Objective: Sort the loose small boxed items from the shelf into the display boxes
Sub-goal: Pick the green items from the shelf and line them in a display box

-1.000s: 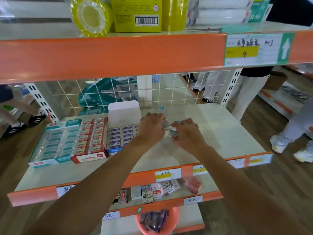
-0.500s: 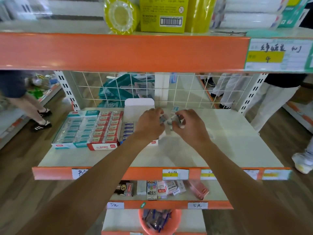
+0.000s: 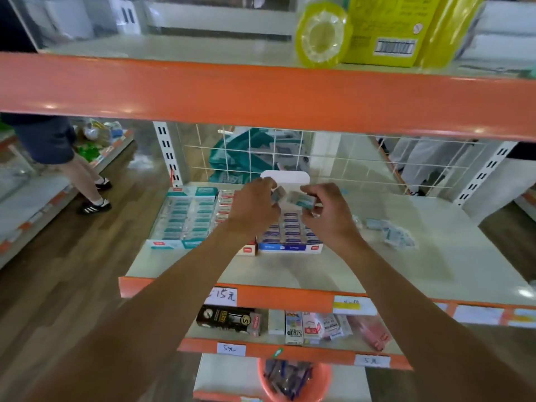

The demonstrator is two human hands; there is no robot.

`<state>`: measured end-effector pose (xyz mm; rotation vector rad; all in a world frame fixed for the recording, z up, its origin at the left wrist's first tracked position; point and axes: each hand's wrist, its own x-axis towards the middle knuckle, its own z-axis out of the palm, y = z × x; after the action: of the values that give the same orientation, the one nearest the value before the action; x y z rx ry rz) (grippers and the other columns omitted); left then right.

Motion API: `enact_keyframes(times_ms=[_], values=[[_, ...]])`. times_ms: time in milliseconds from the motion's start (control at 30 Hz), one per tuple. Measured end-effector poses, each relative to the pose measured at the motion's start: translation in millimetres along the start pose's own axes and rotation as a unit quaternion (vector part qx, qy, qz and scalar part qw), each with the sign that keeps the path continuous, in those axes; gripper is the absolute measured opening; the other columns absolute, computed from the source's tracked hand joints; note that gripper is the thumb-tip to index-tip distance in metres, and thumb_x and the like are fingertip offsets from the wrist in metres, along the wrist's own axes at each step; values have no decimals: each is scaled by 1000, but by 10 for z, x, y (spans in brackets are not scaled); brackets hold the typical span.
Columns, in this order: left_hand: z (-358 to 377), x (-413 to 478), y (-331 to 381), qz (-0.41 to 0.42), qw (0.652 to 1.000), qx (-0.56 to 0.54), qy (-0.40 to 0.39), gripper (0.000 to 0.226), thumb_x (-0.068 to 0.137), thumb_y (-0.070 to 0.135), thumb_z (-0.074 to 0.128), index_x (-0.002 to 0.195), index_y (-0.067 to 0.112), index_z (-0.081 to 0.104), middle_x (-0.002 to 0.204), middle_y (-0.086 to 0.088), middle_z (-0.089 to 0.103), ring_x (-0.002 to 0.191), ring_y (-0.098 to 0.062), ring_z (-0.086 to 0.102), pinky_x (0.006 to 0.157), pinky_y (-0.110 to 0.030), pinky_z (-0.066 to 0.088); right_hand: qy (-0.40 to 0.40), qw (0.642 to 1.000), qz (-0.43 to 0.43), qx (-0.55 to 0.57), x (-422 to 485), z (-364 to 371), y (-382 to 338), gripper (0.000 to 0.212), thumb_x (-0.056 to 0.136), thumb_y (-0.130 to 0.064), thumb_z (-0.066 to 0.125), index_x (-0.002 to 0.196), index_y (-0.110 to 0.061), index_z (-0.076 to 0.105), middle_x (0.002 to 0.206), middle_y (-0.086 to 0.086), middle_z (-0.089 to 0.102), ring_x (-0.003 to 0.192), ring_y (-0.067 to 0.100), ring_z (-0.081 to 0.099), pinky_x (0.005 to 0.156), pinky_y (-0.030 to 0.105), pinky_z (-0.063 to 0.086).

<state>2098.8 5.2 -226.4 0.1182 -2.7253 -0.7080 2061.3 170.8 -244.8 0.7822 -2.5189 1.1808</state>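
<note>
1. The fingers of my left hand curl round a small grey box. My right hand pinches a teal-and-white box. Something pale sits lower in that palm, but blur stops me calling it a second one.
2. Both boxes hang in the air, touching or nearly so, above the blue display box. I judge that a loose pinch during a pass between hands could drop one into the wrong rows.
3. Mis-sorting is the bigger risk. The teal-and-white box seems to belong in the teal display box at the far left, beyond the red display box. I cannot read the labels or make out a free slot there.
4. The white flap of the blue display box stands upright just behind my hands, so a careless reach could knock it. My left forearm hides much of the red display box.
5. More loose boxes lie on the shelf to the right, well apart from the display boxes. A wide sweep could push them toward the edge.
6. The upper shelf hangs overhead with a yellow tape roll on it, and a wire grid closes the back.
7. Below are a lower shelf of goods and an orange basket. A person stands in the aisle on the left.
</note>
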Motion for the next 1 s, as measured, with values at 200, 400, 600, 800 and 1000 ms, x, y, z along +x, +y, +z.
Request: enact_keyframes(times_ms=[200, 400, 600, 800, 1000], values=[[-219, 2, -376, -6, 1000, -30, -6, 20, 80, 14, 69, 98, 18, 61, 104, -1, 65, 90, -19, 62, 77, -28, 54, -16, 999, -2, -49, 112, 305, -287, 41, 77, 1, 72, 115, -10, 60, 120, 13, 50, 108, 23, 55, 84, 12, 40], [-409, 13, -751, -11, 998, -57, -16, 20, 78, 11, 70, 90, 17, 55, 94, 1, 60, 81, -16, 57, 62, -18, 48, -30, 999, 20, -39, 201, 622, -592, 38, 80, -9, 75, 115, -11, 58, 122, 9, 50, 107, 17, 52, 91, 27, 49], [-598, -11, -1158, -35, 992, -110, -49, 24, 78, 13, 74, 99, 13, 62, 92, 3, 64, 83, -17, 60, 72, -30, 55, -42, 998, -2, -44, 274, 983, -805, 33, 81, -9, 73, 112, -13, 61, 108, 5, 53, 91, 12, 53, 79, 25, 51], [-747, -43, -1514, -67, 983, -159, -55, 32, 72, 2, 72, 97, 18, 60, 88, 3, 60, 79, -14, 56, 68, -22, 48, -47, 997, 3, -64, 319, 1243, -972, 33, 82, -15, 72, 113, -17, 61, 108, -2, 54, 87, 9, 53, 72, 10, 43], [-792, -25, -1796, -76, 981, -158, -77, 36, 70, -5, 68, 89, 23, 55, 83, 10, 56, 71, -6, 52, 53, -12, 43, -58, 994, 31, -88, 401, 1455, -1016, 29, 84, -22, 70, 113, -17, 63, 112, 1, 61, 86, 8, 55, 69, 15, 43]])
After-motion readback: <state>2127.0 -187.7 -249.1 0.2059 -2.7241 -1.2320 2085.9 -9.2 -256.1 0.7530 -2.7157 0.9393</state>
